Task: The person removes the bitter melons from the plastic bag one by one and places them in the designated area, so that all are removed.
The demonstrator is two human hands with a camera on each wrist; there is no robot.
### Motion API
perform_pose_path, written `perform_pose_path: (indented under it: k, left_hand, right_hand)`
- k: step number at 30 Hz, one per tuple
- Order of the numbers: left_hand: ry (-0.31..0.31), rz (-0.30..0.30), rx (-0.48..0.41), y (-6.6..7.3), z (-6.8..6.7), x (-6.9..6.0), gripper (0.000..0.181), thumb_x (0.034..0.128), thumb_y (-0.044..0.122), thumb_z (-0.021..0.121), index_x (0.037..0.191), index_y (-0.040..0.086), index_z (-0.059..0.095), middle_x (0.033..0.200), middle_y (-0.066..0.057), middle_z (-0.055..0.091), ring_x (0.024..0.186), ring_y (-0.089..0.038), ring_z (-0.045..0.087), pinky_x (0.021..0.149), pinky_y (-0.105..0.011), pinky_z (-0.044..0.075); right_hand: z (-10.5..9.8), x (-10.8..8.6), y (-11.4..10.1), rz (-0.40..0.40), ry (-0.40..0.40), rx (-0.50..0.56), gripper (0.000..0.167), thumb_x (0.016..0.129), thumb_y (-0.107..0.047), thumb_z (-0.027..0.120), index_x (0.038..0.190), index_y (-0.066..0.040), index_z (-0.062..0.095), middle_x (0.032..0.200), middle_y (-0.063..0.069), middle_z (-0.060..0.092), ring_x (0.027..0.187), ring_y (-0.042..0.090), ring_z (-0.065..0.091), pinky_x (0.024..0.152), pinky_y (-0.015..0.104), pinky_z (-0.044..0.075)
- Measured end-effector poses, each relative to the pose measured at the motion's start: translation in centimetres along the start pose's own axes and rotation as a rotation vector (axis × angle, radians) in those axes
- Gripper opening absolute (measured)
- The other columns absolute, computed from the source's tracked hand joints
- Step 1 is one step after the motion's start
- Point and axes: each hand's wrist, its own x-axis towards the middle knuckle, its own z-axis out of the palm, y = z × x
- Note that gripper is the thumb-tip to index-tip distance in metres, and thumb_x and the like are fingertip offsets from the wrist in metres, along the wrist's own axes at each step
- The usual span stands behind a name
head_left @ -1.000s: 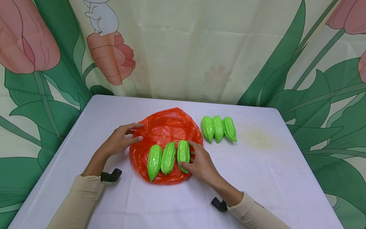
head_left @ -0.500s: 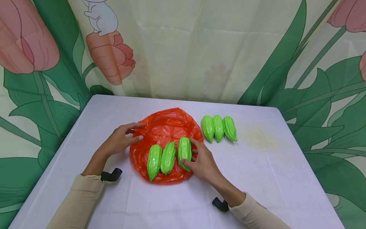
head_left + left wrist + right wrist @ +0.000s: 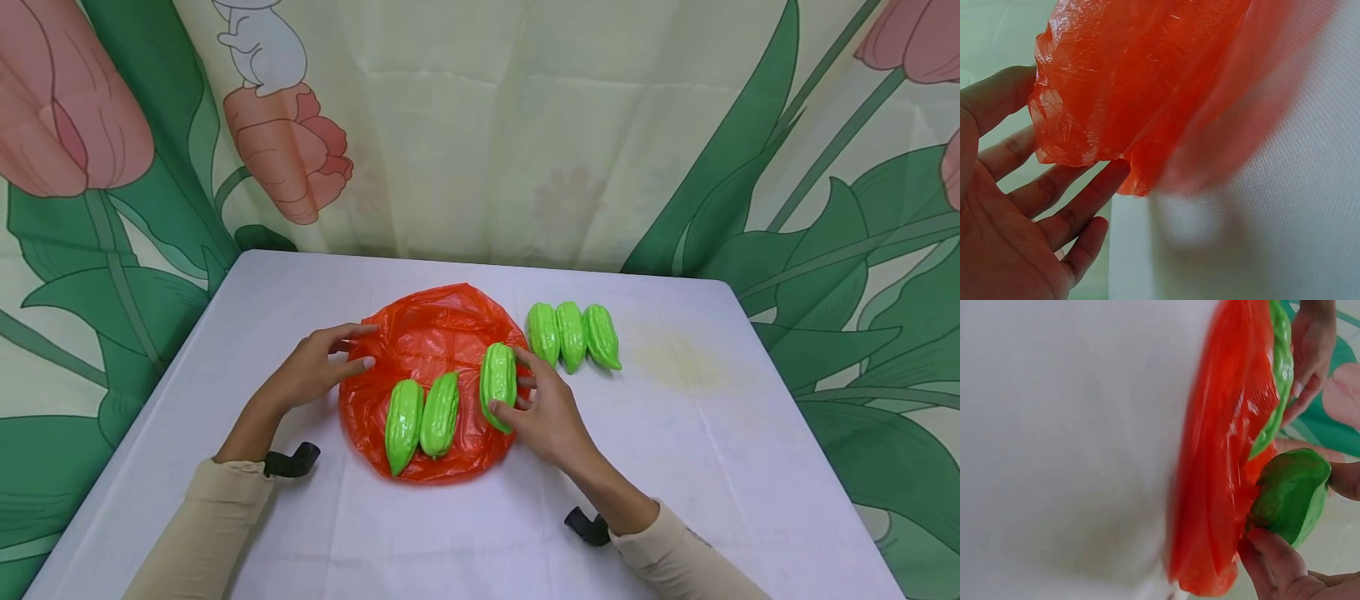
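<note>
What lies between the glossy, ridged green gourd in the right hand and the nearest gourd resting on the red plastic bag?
Only the bare red plastic bag shows between the held gourd and the nearest resting gourd, in the head view.

A tulip-print cloth backdrop [image 3: 465, 158] hangs across the upper frame behind a white-covered table [image 3: 675, 467], a makeshift set in an unidentifiable room.

The red bag [image 3: 442, 333] is gleaming like thin, crinkled plastic, the green gourds [image 3: 439, 415] are shining, glossy and ridged, and the white tablecloth [image 3: 1304, 187] is showing a matt, woven texture
</note>
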Motion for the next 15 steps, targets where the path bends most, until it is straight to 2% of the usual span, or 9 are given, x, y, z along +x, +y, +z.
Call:
perform_pose_path:
  k: [9,15]
  left_hand:
    - [0.003,0.0,0.001,-0.1,0.0,0.0,0.061,0.101,0.028,0.074,0.156,0.012,0.054,0.158,-0.022,0.052,0.142,-0.052,0.049,0.101,-0.059,0.06]
    - [0.004,0.011,-0.003,-0.2,0.0,0.0,0.06,0.101,0.028,0.074,0.155,0.012,0.054,0.158,-0.022,0.052,0.143,-0.052,0.049,0.101,-0.058,0.061]
  right_hand:
    - [-1.9,0.7,-0.5,0.003,0.049,0.01,0.09,0.09,-0.014,0.084,0.165,-0.011,0.034,0.156,0.01,0.051,0.136,0.031,0.063,0.101,0.043,0.061]
    - [-3.2,1.0,-0.1,-0.013,0.08,-0.004,0.087,0.092,-0.013,0.082,0.165,-0.009,0.035,0.154,0.015,0.052,0.135,0.034,0.063,0.102,0.044,0.06]
